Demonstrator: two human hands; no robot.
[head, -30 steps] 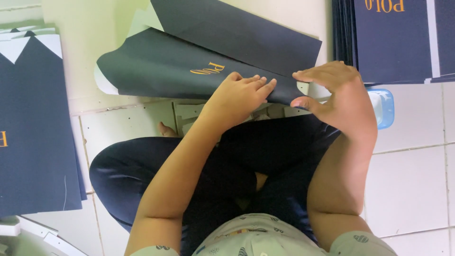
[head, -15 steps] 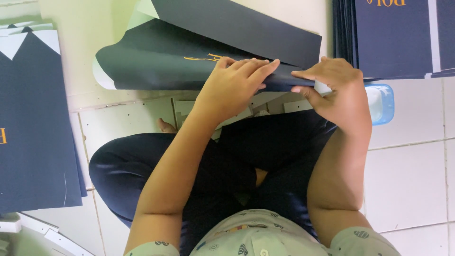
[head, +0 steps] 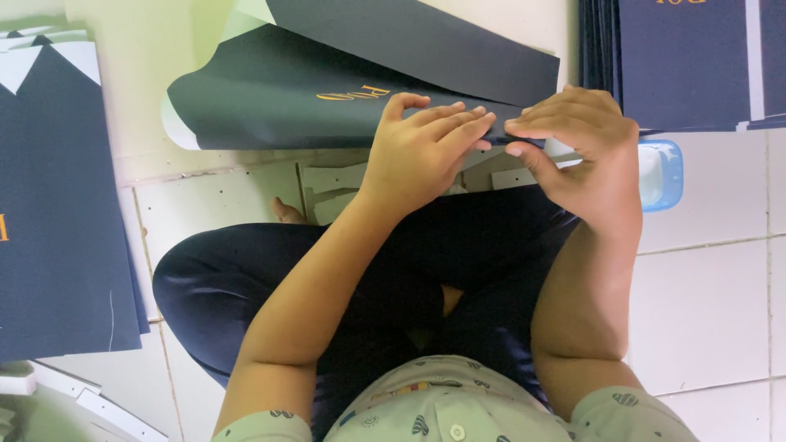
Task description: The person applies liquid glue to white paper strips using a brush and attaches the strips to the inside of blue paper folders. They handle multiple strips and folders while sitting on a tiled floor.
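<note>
The fingers [head: 446,123] of the left hand [head: 417,151] lie pressed together and flat, tips pointing toward the right hand [head: 585,155], on the near edge of a dark paper sheet [head: 286,98]. The right hand's fingers [head: 557,110] are curled and bunched, thumb tucked under, pinching the same edge just beside the left fingertips — the two hands almost touch there.

The dark paper sheet spreads away from the fingers toward the upper left, bowed rather than flat, with a gold mark on its face just beyond the left knuckles and a white underside showing at its far-left corner. A second dark panel [head: 409,37] of it rises behind, above both hands.

Under the fingers lie pale cardboard pieces [head: 336,184] on the tiled floor [head: 712,303]. Just right of the right hand, partly hidden by it, sits a small light-blue plastic container [head: 663,176]. Beyond that hand, at the top right, stands a stack of dark folded sheets [head: 688,57]. Well to the left of the left hand lies another pile of dark sheets [head: 57,213] with white triangular flaps at the top.

Nearer the body, the person's crossed legs in dark trousers [head: 246,286] fill the space below the forearms.
</note>
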